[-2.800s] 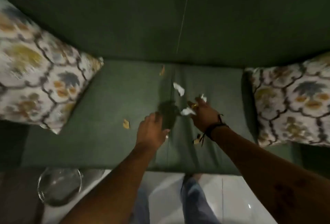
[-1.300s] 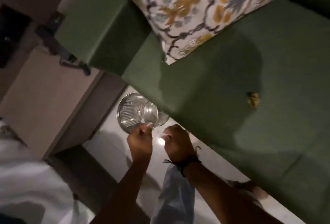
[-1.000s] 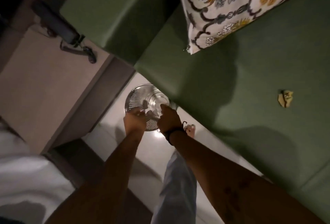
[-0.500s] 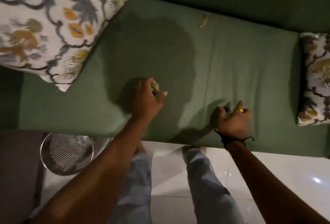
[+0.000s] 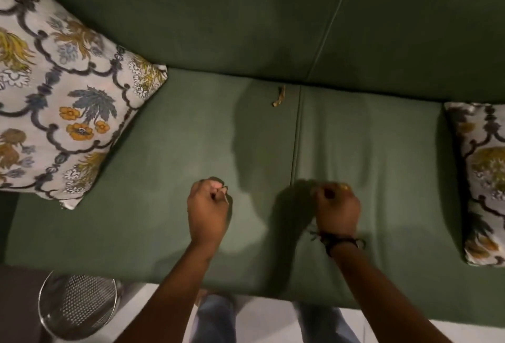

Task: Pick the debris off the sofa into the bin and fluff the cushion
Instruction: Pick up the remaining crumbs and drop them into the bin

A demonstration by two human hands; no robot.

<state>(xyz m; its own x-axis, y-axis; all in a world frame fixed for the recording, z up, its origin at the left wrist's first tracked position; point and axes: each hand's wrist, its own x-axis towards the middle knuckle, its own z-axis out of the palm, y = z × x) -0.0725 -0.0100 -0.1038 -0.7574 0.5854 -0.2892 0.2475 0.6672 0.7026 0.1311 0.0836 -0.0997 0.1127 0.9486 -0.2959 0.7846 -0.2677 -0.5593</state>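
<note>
On the green sofa seat [image 5: 153, 206], one tan strip of debris [image 5: 279, 96] lies by the backrest, next to the seam between the seat pads. My left hand [image 5: 209, 207] hovers over the left pad as a closed fist; the yellowish scrap it reached for is hidden inside. My right hand [image 5: 337, 210] is over the right pad with fingers pinched together on a small pale bit, blurred. The round metal mesh bin [image 5: 45, 315] stands on the floor at the lower left, below the seat's front edge. A patterned cushion [image 5: 62, 113] leans at the sofa's left end.
A second patterned cushion [image 5: 483, 178] sits at the sofa's right end. The green backrest [image 5: 246, 14] fills the top. My legs in jeans [image 5: 216, 320] stand on the white tiled floor [image 5: 262, 323] against the seat front. A dark surface [image 5: 16, 301] lies beside the bin.
After both hands were over the bin, I turned back to the sofa. The left hand closed over the yellowish scrap and lifted; that scrap is gone from the seat. The right hand curled shut.
</note>
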